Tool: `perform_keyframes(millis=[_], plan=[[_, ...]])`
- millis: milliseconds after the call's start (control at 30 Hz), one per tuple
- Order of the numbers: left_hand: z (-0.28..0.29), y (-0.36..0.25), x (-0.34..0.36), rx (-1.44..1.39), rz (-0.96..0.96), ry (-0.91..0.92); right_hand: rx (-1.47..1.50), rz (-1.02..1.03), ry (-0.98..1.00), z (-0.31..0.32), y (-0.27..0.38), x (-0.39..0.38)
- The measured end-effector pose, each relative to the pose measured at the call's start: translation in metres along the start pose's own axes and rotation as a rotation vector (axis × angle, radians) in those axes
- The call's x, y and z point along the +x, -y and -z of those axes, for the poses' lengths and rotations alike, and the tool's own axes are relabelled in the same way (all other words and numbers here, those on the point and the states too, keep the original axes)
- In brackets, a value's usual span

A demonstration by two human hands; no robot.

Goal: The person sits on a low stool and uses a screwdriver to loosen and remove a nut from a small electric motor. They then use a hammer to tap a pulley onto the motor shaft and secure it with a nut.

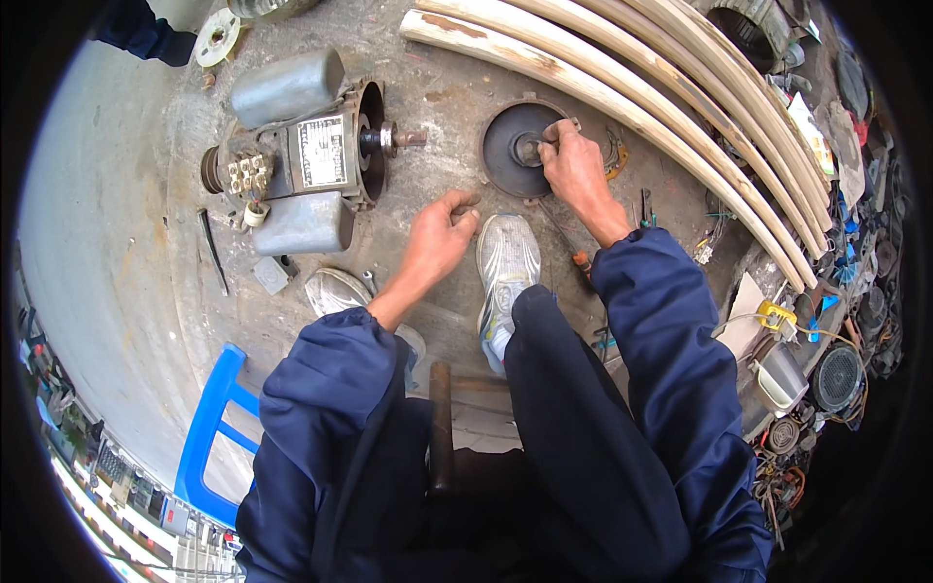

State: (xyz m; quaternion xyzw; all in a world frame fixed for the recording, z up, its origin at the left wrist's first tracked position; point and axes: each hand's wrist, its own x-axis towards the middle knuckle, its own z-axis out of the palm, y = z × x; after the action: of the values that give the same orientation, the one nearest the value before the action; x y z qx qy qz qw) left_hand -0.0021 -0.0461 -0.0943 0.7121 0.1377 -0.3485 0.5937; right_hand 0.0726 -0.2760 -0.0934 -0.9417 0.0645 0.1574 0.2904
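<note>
An electric motor (316, 151) lies on its side at the left. Its dark open end and bare shaft (398, 139) with a bearing point right. Two grey metal housings flank the body, and a pale terminal block (250, 175) sits at its left. To the right lies a round dark motor end cover (501, 160), hollow side up. My right hand (580, 173) reaches over the cover's right side, fingers closed in a pinch near its central hub; what they hold is hidden. My left hand (439, 238) hovers between motor and cover, empty, thumb and forefinger apart.
Long pale wooden poles (583, 87) lie across the far right. A screwdriver (581, 260) with an orange handle rests beside my right shoe (507, 257). A dark rod (212, 251) lies left of the motor. Blue plastic chair (225, 408) at left; scrap parts pile along the right.
</note>
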Motion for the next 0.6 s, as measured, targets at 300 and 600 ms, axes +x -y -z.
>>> perform_keyframes(millis=[300,600], plan=[[0.001,0.004,0.002,-0.002,-0.002,0.007,0.153,-0.099,-0.029,-0.009,0.000,0.002],[0.001,0.003,0.000,0.025,0.003,0.011,0.191,-0.104,-0.136,-0.022,-0.010,-0.003]])
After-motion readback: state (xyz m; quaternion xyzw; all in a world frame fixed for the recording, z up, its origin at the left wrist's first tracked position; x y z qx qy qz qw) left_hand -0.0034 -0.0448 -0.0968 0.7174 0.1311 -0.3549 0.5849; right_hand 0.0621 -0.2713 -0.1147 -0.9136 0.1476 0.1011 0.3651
